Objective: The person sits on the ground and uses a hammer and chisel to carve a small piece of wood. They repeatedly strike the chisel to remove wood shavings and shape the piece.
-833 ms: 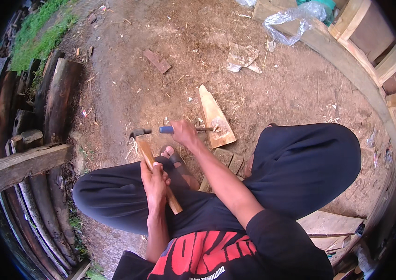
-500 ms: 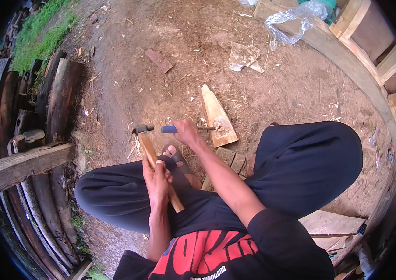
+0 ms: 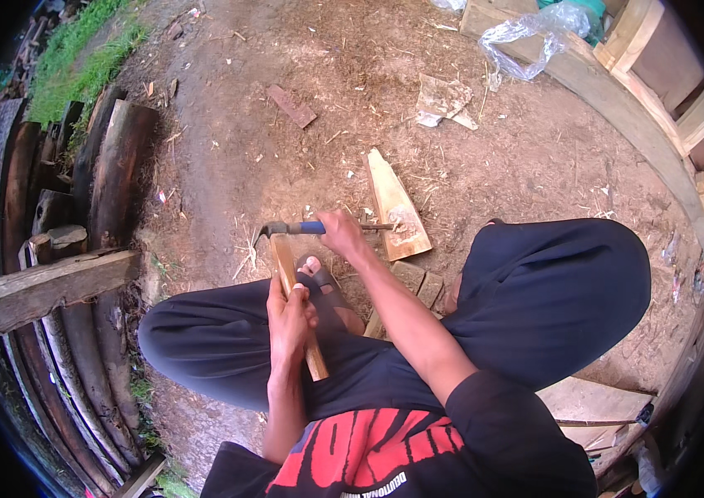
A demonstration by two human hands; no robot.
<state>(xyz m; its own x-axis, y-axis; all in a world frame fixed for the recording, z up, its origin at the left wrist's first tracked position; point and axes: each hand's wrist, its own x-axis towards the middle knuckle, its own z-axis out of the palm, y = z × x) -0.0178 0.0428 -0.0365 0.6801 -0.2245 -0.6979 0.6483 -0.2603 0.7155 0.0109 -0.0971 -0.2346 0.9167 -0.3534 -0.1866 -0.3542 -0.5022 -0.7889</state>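
My left hand (image 3: pixel 289 319) is wrapped round the wooden handle of a claw hammer (image 3: pixel 284 259), whose dark metal head meets the butt of a chisel (image 3: pixel 311 227). The chisel has a blue handle and lies nearly level. My right hand (image 3: pixel 341 233) grips it where handle and blade join. The blade points right, its tip at a rough, chipped hollow in a tapered piece of pale wood (image 3: pixel 387 189). That piece narrows toward its far end and rests in front of my feet, by small wooden blocks (image 3: pixel 408 278).
Split logs (image 3: pixel 119 170) and a horizontal beam (image 3: pixel 53 290) line the left side. A reddish board scrap (image 3: pixel 291 105) and a torn pale scrap (image 3: pixel 445 100) lie on the dirt ahead. Clear plastic (image 3: pixel 526 46) and wooden frames (image 3: pixel 651 50) stand at the far right.
The hammer head has moved right against the chisel's butt, closing the small gap between them. Both hands keep their grips. The whole view has shifted slightly.
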